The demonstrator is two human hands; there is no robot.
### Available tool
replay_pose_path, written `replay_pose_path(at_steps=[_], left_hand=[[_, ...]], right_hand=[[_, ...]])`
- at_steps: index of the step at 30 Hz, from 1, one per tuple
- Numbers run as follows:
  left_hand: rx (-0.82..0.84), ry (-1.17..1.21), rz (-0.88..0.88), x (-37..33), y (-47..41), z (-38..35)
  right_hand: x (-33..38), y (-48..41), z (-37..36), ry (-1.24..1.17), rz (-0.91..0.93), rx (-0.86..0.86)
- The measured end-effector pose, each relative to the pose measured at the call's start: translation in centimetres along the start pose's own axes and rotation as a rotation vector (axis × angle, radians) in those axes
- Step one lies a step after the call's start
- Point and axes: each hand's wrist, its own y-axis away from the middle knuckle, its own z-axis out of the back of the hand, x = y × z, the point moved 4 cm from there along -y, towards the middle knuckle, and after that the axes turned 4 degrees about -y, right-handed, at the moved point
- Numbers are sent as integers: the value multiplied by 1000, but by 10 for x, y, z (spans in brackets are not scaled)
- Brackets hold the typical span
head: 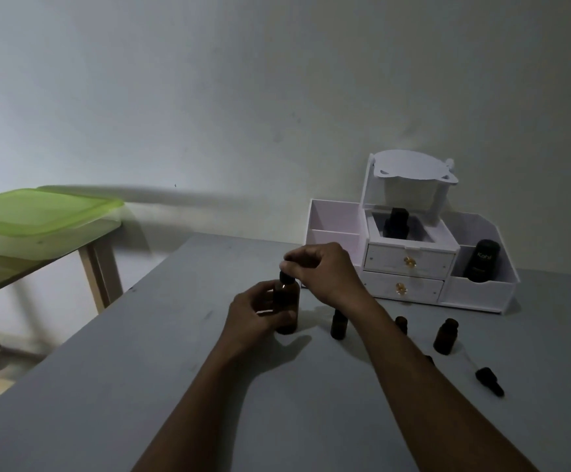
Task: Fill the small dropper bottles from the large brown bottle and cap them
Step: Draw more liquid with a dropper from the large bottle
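My left hand (pixel 256 313) wraps the large brown bottle (pixel 286 310), which stands upright on the grey worktop (pixel 141 369). My right hand (pixel 324 270) is above it, fingers (pixel 289 264) pinched on the black cap (pixel 285 278) at the neck. Three small dropper bottles stand to the right: one (pixel 338 324) just beside the large bottle, one (pixel 401 324) partly hidden behind my right forearm, one (pixel 445 336) further right, uncapped. A black dropper cap (pixel 490 381) lies on its side near it. White organiser (pixel 410 264) sits behind.
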Motion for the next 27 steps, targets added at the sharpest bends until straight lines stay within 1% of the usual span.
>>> replay_pose_path(at_steps=[4,9,18,24,27], left_hand=[[-21,-5,12,4,-4,5],[2,-38,-21,5,-3,5],[-8,-44,-16,12,-3,4],[-21,-43,6,12,-1,6],[-24,-32,29,11,-1,5]], right_hand=[[-1,-2,-2,7,17,-29],[-4,0,-6,5,19,-39],[-2,0,-13,16,60,-175],[1,0,-13,23,77,-176],[10,-4,-5,-28,80,-162]])
